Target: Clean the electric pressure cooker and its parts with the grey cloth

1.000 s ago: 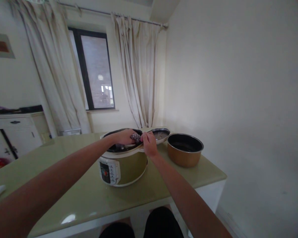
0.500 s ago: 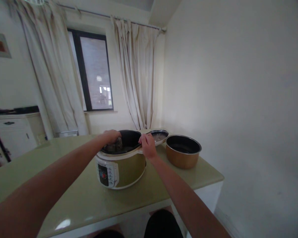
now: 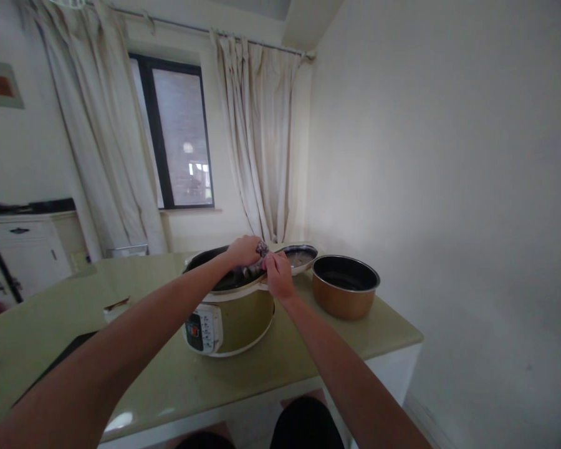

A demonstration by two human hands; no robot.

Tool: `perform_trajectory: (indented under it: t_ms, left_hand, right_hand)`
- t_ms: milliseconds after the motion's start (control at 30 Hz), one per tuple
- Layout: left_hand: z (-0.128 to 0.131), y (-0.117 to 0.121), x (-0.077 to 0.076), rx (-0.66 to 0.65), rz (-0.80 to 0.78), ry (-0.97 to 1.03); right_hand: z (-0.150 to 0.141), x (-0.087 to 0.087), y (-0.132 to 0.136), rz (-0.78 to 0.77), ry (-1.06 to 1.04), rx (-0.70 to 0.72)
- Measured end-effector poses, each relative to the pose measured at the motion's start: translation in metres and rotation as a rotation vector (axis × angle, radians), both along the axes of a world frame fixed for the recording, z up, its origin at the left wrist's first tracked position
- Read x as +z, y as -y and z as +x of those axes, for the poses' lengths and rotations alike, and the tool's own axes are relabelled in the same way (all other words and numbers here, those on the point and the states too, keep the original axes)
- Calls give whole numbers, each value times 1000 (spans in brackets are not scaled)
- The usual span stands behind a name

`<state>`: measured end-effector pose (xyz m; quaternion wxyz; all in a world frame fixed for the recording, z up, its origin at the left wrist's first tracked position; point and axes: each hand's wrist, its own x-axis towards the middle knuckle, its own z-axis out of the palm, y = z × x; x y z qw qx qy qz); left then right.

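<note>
An electric cooker (image 3: 247,324), green and white with a control panel in front, stands with its lid (image 3: 302,256) swung out to the right. My left hand (image 3: 244,251) is closed round a crumpled grey, patterned cloth (image 3: 262,249) at the right side of the cooker's dark opening; part of the cloth hangs inside. Right beside it, my right hand (image 3: 279,272) grips the cooker's rim near the lid. The fingertips of both hands are partly hidden.
A golden-brown inner pot (image 3: 346,302) with a black inside stands right of the cooker, near the wall. On the green tabletop (image 3: 144,274), a small white object (image 3: 116,310) and a dark flat item (image 3: 58,358) lie partly behind my left forearm.
My left hand has moved right with the cloth, from the left part of the cooker's opening to its right rim. My right hand has stayed at the rim.
</note>
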<state>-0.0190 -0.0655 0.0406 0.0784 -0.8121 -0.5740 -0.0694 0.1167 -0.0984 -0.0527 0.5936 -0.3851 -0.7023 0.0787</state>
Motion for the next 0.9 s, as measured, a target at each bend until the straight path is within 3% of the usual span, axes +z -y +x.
perform_trajectory:
  t_ms: [133,233,300,367,467,633,900]
  left_hand:
    - [-18,20,-3,-167,-197,41]
    - [-43,29,-12,-312,-474,132]
    - [-62,29,-17,-346,-626,164]
    - [-79,25,-18,-314,-670,111]
    - [-97,17,-16,-186,-571,-86]
    - [-95,6,-15,-1,-165,-334]
    - [-70,-4,-10,121,-88,-335]
  right_hand:
    - [0,1,1,10,-23,7]
    - [-1,1,2,29,-39,21]
    - [-1,0,1,38,-40,31]
    - [-1,0,1,45,-40,32]
    - [-1,0,0,56,-33,29]
    - [-1,0,1,34,-18,6]
    - [-3,2,4,18,38,-29]
